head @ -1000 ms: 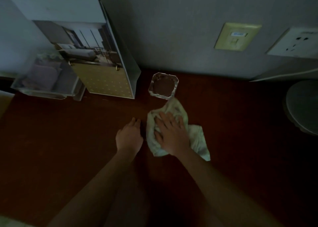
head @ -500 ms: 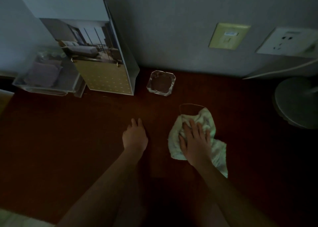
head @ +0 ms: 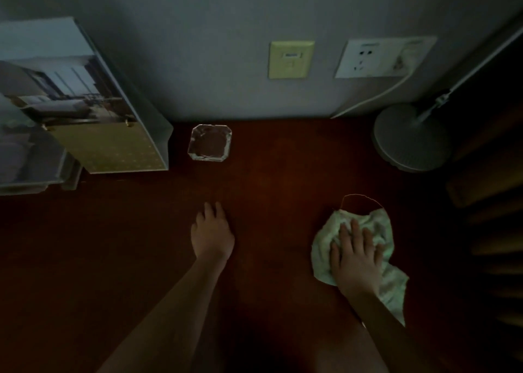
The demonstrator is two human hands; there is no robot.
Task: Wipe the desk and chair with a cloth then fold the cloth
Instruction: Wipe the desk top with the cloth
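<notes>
A crumpled pale green cloth (head: 325,248) lies on the dark red-brown desk (head: 113,259), toward its right side. My right hand (head: 355,255) presses flat on the cloth with the fingers spread and straight. A thin loop of thread (head: 360,197) sticks out from the cloth's far edge. My left hand (head: 212,232) rests palm down on the bare desk near the middle, holding nothing. No chair is clearly seen.
A glass ashtray (head: 210,143) sits at the back by the wall. A framed picture stand (head: 93,112) and a clear tray (head: 25,157) occupy the back left. A round lamp base (head: 410,139) stands at the back right, with wall sockets (head: 373,57) above.
My right hand has slid the cloth to the right across the desk, away from the ashtray. My left hand stays on the desk.
</notes>
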